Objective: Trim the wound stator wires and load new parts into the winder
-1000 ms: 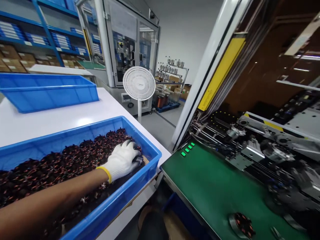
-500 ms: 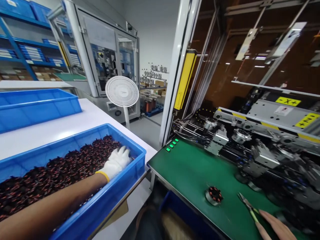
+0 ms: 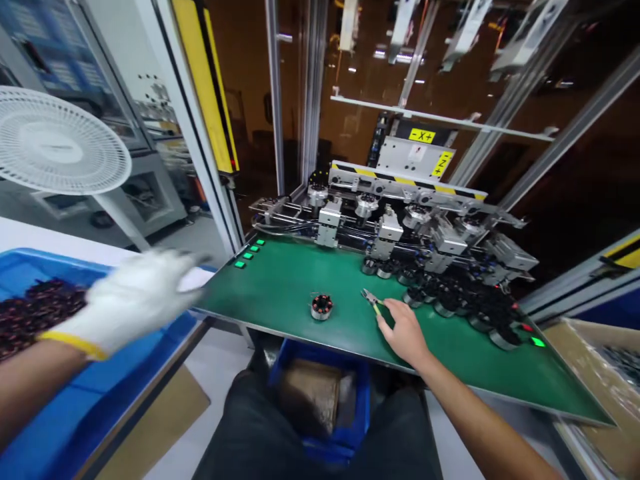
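Observation:
My left hand [image 3: 143, 293], in a white glove with a yellow cuff, is in the air beside the near end of the blue bin [image 3: 95, 393]. It is smeared by motion, but its fingers stretch out apart and nothing shows between them. Dark wound motor parts with reddish coils [image 3: 40, 310] fill the bin. My bare right hand [image 3: 403, 330] rests on the green bench mat [image 3: 280, 287], closed around the handles of a pair of pliers [image 3: 376, 308], whose jaws point up and left. A single wound stator [image 3: 321, 307] sits upright on the mat, left of the pliers, touched by neither hand.
Behind the mat stands a winding machine [image 3: 387, 230] with several metal clamps. Several dark stators [image 3: 445, 300] line the mat's right side. A cardboard box [image 3: 585, 360] is at the right, a white fan [image 3: 60, 143] at the left, and another blue bin [image 3: 363, 407] below the bench.
My left hand has come up out of the bin and moved right towards the bench. The view has swung right. My right hand still holds the pliers, and the stator stays in place.

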Tool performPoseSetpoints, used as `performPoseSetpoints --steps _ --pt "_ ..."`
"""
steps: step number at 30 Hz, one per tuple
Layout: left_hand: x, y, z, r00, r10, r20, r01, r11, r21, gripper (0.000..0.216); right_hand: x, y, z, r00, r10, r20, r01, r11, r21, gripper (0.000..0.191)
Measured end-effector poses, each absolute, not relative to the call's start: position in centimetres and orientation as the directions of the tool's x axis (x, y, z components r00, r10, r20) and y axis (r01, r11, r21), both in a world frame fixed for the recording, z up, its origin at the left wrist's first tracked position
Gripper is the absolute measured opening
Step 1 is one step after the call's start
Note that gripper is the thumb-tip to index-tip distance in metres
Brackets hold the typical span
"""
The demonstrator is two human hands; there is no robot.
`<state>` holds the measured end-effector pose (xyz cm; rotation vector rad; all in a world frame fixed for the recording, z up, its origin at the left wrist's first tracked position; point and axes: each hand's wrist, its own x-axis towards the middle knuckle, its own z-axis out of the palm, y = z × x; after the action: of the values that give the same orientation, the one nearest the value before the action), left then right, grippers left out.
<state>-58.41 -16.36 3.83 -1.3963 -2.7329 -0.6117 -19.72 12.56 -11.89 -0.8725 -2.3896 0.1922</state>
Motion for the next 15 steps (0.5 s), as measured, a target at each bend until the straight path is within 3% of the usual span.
performPoseSetpoints --steps 3,6,10,15 --pt "-52.8 -10.4 1.2 -0.453 0.891 -0.024 0.803 0.420 0.422 0.095 -19.8 12.4 -12.2 -0.608 0.613 0.505 0.508 0.789 -0.346 0.042" --pt "-49.5 -5.6 -2.3 -0.289 0.950 -0.115 0.754 0.300 0.584 0.117 -19.9 12.0 -11.9 -0.589 0.594 0.548 0.465 0.804 -0.371 0.040" --pt "-48.0 -2.3 -4.2 -0.193 0.975 -0.114 0.654 0.214 0.726 0.119 -19.9 11.8 -11.0 -0.547 0.557 0.625 0.403 0.830 -0.387 0.040" --pt "-45.8 -5.1 -4.0 -0.290 0.957 -0.007 0.562 0.177 0.808 0.111 -19.6 10.4 -8.6 -0.466 0.514 0.721 0.317 0.857 -0.406 0.035"
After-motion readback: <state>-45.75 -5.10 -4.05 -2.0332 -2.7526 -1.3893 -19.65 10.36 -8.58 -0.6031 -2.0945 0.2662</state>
